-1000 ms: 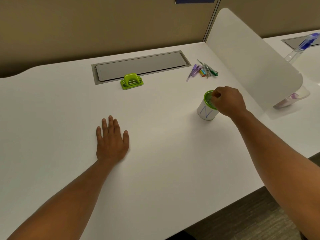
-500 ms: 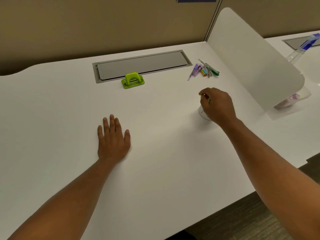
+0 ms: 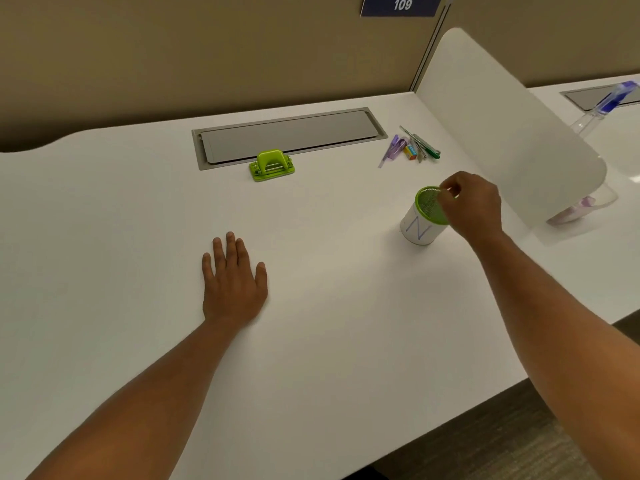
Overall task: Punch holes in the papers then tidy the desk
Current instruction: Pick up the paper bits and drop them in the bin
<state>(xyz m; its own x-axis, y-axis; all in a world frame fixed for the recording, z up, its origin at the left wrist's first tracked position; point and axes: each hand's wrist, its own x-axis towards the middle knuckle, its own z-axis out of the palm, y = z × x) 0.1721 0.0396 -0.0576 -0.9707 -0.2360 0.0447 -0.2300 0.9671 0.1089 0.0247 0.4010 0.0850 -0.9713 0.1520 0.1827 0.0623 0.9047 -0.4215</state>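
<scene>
Head view: right hand pinches cup rim, left hand flat.

I'm looking through one wide-angle head camera, sitting high above the flat white desk and tilting forward and down. It's facing the tan partition wall at the far edge. Both forearms are entering from the bottom, close to the lens.
</scene>
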